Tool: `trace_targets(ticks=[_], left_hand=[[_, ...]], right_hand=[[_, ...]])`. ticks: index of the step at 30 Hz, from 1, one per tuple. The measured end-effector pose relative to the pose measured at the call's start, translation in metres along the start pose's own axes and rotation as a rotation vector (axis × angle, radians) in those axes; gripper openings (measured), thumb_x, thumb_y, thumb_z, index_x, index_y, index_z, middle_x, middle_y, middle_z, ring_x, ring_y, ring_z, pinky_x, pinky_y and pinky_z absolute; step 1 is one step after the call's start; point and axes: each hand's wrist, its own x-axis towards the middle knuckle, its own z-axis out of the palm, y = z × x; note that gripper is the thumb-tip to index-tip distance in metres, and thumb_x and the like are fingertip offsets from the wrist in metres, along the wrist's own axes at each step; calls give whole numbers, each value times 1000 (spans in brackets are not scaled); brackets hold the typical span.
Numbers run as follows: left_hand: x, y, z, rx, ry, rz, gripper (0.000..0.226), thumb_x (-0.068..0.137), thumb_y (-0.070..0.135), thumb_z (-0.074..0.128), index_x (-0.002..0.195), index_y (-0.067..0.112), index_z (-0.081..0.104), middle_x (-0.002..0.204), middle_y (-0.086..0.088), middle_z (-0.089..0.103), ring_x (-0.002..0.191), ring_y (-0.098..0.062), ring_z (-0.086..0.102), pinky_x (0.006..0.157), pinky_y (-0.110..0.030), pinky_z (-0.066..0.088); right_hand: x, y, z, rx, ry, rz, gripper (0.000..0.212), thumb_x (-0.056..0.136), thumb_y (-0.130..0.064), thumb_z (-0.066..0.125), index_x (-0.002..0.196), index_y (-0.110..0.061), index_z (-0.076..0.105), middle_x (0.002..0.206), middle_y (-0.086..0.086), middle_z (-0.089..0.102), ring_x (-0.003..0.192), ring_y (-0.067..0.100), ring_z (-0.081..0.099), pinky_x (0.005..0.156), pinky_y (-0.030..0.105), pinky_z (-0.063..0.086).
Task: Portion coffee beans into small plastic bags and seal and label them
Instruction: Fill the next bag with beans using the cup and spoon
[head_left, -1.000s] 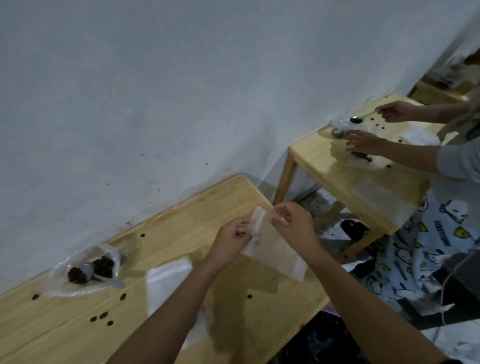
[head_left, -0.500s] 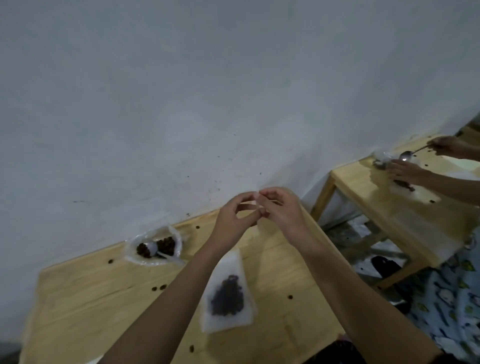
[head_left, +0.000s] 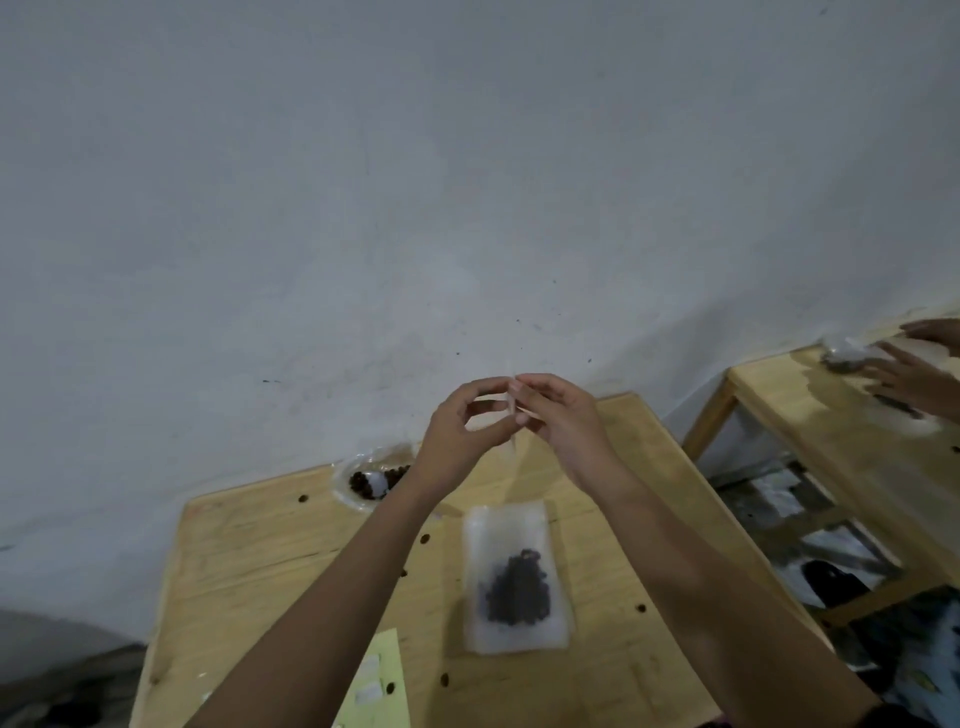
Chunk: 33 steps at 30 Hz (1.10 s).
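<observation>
Grey wall (head_left: 467, 182) backs a wooden counter (head_left: 249, 561), where a small plastic bag (head_left: 514, 577) of coffee beans lies flat at the middle. Beyond it, left hand (head_left: 457, 431) and right hand (head_left: 561, 415) meet, fingers of both pinching a small pale strip (head_left: 511, 415) between them.

Hands (head_left: 457, 431) (head_left: 563, 421) pinching thin strip (head_left: 511, 402), filled bag (head_left: 511, 535) on table (head_left: 260, 551)

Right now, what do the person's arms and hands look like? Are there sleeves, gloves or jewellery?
The left forearm and right forearm are bare; no sleeves are in view. The left hand and right hand wear no gloves. No watch or bracelet shows at the wrists.
</observation>
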Motion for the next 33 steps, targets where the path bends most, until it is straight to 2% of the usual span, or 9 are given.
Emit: trace_targets(ticks=[4, 7, 9, 12, 16, 20, 23, 28, 33], left_hand=[[-4, 0, -10, 15, 8, 7, 36, 81, 22, 72, 116, 23, 62, 119, 7, 62, 107, -7, 61, 83, -31, 55], [-7, -2, -11, 74, 84, 41, 21, 86, 11, 66, 105, 21, 67, 105, 7, 68, 96, -3, 65, 82, -24, 54], [-8, -3, -11, 82, 170, 34, 21, 85, 2, 64, 92, 21, 70, 87, 6, 71, 84, -6, 67, 80, -26, 55], [-7, -3, -10, 68, 219, -21, 15, 82, -1, 67, 84, 14, 72, 76, -7, 71, 78, -22, 69, 78, -35, 58], [-6, -2, -14, 48, 223, -55, 6, 78, 0, 71, 81, 5, 72, 74, -15, 71, 73, -24, 68, 76, -34, 58], [-5, 2, -21, 27, 204, -87, 8, 73, 0, 75, 78, 7, 72, 71, -16, 70, 69, -22, 68, 70, -30, 58], [-4, 4, -27, 60, 185, -110, 10, 72, 0, 76, 76, 8, 72, 69, -14, 70, 65, -19, 67, 67, -32, 58], [-6, 8, -35, 29, 127, -119, 11, 73, -2, 75, 82, 3, 71, 70, -12, 70, 65, -15, 69, 64, -23, 56], [-10, 5, -42, -92, 125, -141, 9, 75, 1, 74, 83, 5, 72, 76, -17, 71, 72, -18, 69, 70, -26, 57]], right_hand=[[2, 0, 9, 18, -40, 20, 5, 84, -6, 65, 85, -11, 67, 74, 2, 68, 70, 12, 67, 72, 25, 54], [4, 2, 13, -43, -16, 10, 5, 82, -5, 67, 82, -10, 68, 80, 8, 69, 80, 21, 68, 81, 31, 56], [5, 2, 16, -109, -19, -1, 6, 81, -5, 68, 81, -10, 69, 82, 10, 69, 84, 22, 67, 84, 32, 55], [6, 1, 20, -217, -34, -25, 7, 79, -5, 70, 81, -12, 70, 77, 5, 68, 76, 15, 67, 74, 24, 56], [9, -4, 21, -234, -49, 15, 8, 77, -11, 74, 83, -8, 70, 82, 9, 70, 78, 17, 69, 74, 28, 56], [8, -10, 20, -220, -76, 54, 15, 74, -12, 78, 85, -6, 70, 80, 7, 71, 77, 17, 70, 71, 27, 57], [8, -10, 24, -270, -64, 42, 14, 72, -12, 79, 81, -8, 68, 76, 7, 70, 71, 15, 69, 71, 29, 58], [6, -10, 31, -324, -59, 28, 6, 81, -9, 68, 77, -5, 68, 65, 12, 67, 68, 19, 68, 70, 31, 57], [4, -13, 41, -359, -13, -3, 15, 78, 3, 58, 68, -1, 68, 63, 15, 65, 64, 22, 67, 63, 28, 57]])
